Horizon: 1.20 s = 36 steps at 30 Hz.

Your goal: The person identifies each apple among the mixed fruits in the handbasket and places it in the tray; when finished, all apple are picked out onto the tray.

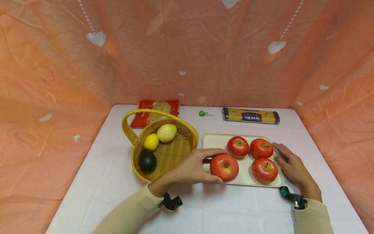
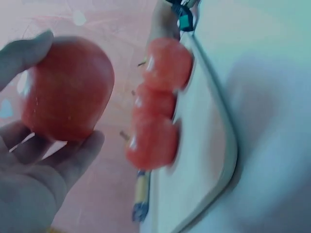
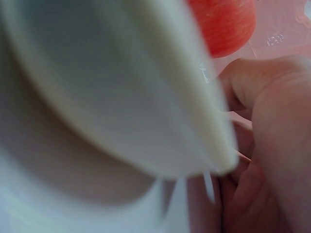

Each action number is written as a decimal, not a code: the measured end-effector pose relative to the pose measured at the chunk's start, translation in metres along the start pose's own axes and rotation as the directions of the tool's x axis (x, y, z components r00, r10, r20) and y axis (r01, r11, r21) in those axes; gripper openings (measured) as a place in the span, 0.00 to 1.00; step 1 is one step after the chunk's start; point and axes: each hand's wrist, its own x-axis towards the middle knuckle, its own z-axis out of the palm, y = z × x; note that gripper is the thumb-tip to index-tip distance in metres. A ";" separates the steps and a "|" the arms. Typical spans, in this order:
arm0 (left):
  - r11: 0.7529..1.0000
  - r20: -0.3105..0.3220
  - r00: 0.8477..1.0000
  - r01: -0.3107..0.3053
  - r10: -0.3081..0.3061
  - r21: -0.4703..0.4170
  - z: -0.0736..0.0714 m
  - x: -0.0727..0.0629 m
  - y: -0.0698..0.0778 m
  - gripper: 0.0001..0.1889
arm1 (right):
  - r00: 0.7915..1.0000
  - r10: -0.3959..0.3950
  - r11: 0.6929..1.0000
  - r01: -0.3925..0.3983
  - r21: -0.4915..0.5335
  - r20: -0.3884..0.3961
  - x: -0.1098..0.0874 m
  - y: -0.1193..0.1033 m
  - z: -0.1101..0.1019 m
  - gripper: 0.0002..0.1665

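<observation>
My left hand [image 1: 190, 165] grips a red apple [image 1: 224, 167] between thumb and fingers, above the left part of a cream tray [image 1: 208, 139]. The left wrist view shows this apple [image 2: 70, 90] held up apart from the others. Three more red apples lie on the tray: one at the back [image 1: 238, 147], one at the back right [image 1: 261, 148] and one at the front right [image 1: 264, 170]. At the tray's right edge rests my right hand [image 1: 295, 167], thumb and fingertips right at the rim [image 3: 214, 145]. Part of its fingers is hidden behind that rim.
Left of the tray stands a yellow wicker basket [image 1: 178, 159] with a lemon [image 1: 151, 142], a pale yellow fruit [image 1: 167, 133] and a dark avocado-like fruit [image 1: 147, 161]. Behind lie a red food bag [image 1: 143, 121], a green lollipop [image 1: 202, 113] and a pasta pack [image 1: 251, 115].
</observation>
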 end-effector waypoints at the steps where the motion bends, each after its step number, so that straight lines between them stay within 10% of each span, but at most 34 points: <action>1: 1.000 -0.004 1.000 0.007 -0.007 -0.004 0.004 0.004 -0.002 0.43 | 1.000 0.000 1.000 0.000 0.004 0.000 0.000 0.000 0.000 0.37; 15: 0.975 -0.086 0.972 0.218 -0.220 -0.029 0.048 0.035 -0.034 0.41 | 1.000 -0.008 1.000 0.008 0.009 -0.005 -0.001 -0.001 -0.001 0.36; 36: 0.957 -0.219 0.959 0.222 -0.180 0.185 0.082 0.051 -0.055 0.42 | 1.000 0.005 1.000 -0.005 0.000 -0.002 0.000 -0.001 0.001 0.37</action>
